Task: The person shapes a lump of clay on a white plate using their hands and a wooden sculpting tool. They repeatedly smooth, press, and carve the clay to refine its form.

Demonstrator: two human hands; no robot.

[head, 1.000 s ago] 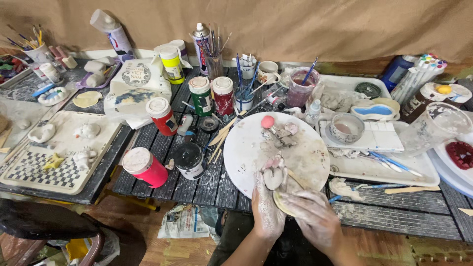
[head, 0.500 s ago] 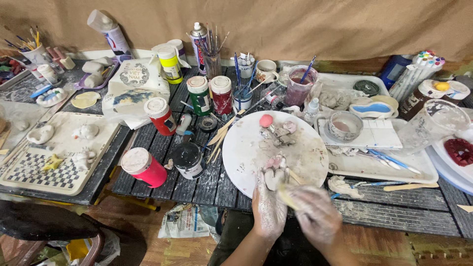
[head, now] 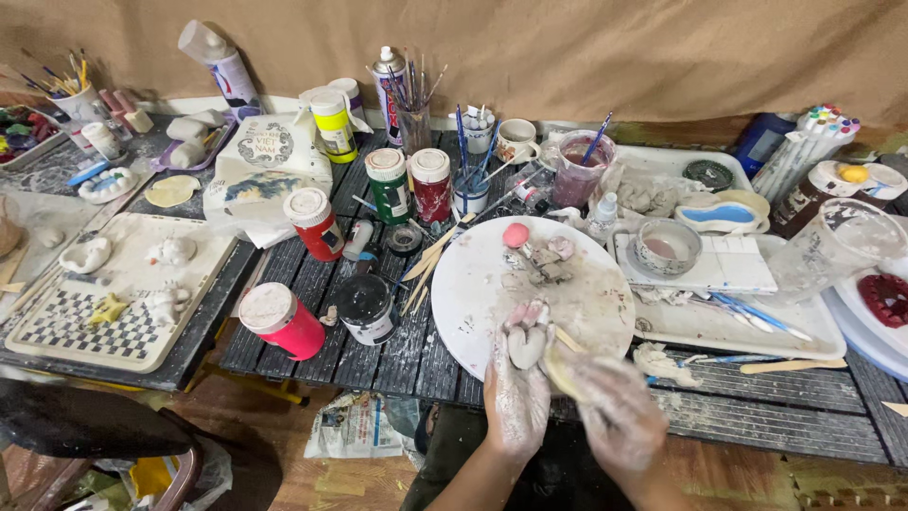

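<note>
The left hand [head: 518, 393] is clenched around a small pale clay piece [head: 526, 346] at the near edge of the round white plate [head: 492, 284]. The right hand [head: 610, 416], blurred, holds a tan sponge-like pad [head: 560, 364] beside it. Since a second ago the pad has closed in against the piece, so rubbing goes on.

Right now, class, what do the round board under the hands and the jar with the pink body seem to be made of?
The round board looks like white-coated wood or plastic, matte, smeared with grey paste; which one is unclear. The jar with the pink body seems glossy plastic, its white lid dusty. The small piece in the left hand looks like pale unfired clay or plaster.
</note>
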